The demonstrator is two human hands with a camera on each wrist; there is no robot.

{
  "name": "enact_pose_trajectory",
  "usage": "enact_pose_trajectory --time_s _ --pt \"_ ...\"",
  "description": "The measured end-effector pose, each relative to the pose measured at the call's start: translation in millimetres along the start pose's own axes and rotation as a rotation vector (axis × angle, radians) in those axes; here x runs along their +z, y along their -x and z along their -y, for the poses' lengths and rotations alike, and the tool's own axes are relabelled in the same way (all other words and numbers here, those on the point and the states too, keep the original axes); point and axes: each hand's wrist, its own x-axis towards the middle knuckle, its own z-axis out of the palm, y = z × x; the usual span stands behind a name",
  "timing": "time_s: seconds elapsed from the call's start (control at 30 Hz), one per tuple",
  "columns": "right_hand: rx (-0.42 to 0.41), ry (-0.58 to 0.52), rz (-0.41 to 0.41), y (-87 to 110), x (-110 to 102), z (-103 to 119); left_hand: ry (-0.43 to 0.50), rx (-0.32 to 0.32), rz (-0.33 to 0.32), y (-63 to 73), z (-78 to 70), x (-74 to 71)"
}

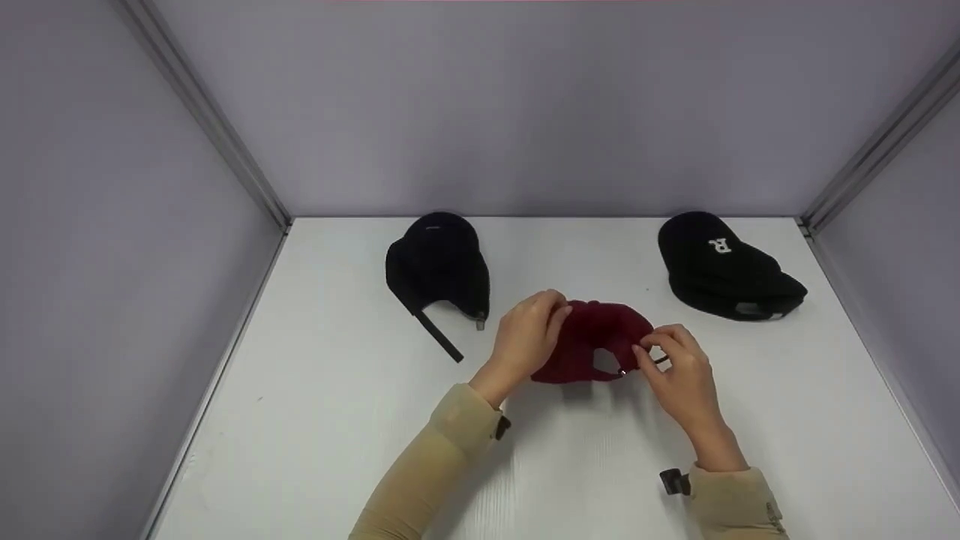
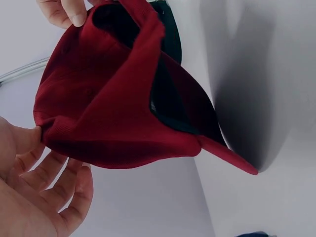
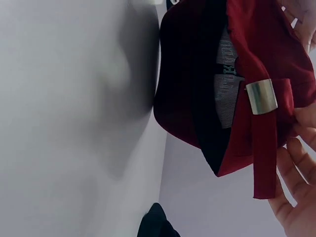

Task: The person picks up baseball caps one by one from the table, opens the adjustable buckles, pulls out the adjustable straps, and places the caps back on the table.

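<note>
A dark red baseball cap is held up between both hands, its brim low against the white table or just over it. My left hand pinches the crown's left side between thumb and fingers. On the other side, my right hand pinches the cap's edge close to its back strap. That strap runs through a shiny metal buckle and its loose end hangs down in the right wrist view. The left wrist view shows the cap's brim and part of its dark inside.
A dark cap with its strap hanging loose lies back left on the white table. Back right lies a black cap with a white letter R. Grey panels wall the table at the back and sides.
</note>
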Motion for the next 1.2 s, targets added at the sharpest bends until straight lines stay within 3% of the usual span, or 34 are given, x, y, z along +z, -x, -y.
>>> enact_pose_trajectory --time_s 0.3,0.47,0.63,0.77,0.87,0.97,1.2 --pt "-0.013 -0.146 0.081 -18.0 -5 9 0.011 -0.017 -0.035 0.8 12.9 -12.6" --pt "0.040 -0.241 0.118 -31.7 -4 19 -0.008 -0.002 -0.110 1.7 22.7 -20.5" --pt "0.118 -0.341 0.109 -48.6 -3 40 -0.043 0.069 -0.247 6.4 27.6 -28.7" --pt "0.164 -0.367 0.116 -61.9 -9 63 -0.058 0.174 -0.310 17.6 27.8 -33.7" --pt "0.216 -0.379 0.134 -68.9 -14 74 -0.063 0.265 -0.275 28.7 28.3 -35.0" --pt "0.272 -0.400 0.154 -73.0 -16 78 -0.079 0.332 -0.198 39.0 30.4 -33.5" --pt "0.340 -0.420 0.212 -76.8 -15 80 -0.167 0.385 -0.086 51.9 36.3 -24.1"
